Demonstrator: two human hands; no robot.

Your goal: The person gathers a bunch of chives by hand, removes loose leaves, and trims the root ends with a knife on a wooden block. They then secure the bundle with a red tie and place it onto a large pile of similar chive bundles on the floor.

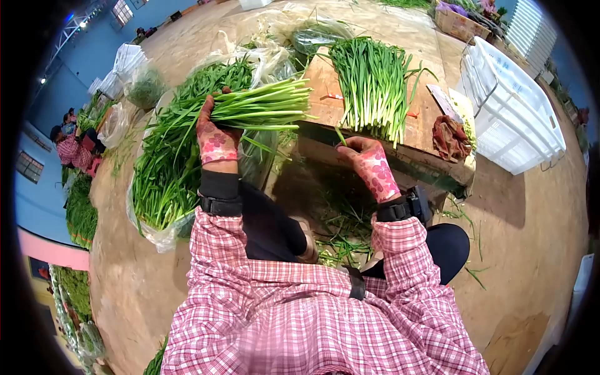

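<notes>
My left hand (219, 134), in a pink flowered glove, is closed round a thick bunch of garlic chives (269, 105), held level with the pale stem ends toward the right. Below and left of it, a big heap of loose chives (165, 178) lies in an open clear plastic bag. My right hand (370, 164), gloved alike, pinches a single thin green stalk (340, 136) near the front edge of a wooden board (428, 122). On that board lies a flat bundle of chives (375, 87), stems toward me, with a red tie (412, 114) beside them.
A crumpled brown cloth (451, 139) and a pale flat strip (445, 103) lie on the board's right side. White plastic crates (509, 112) stand to the right. Cut scraps (344, 240) litter the floor between my legs. Another person (74, 150) sits far left.
</notes>
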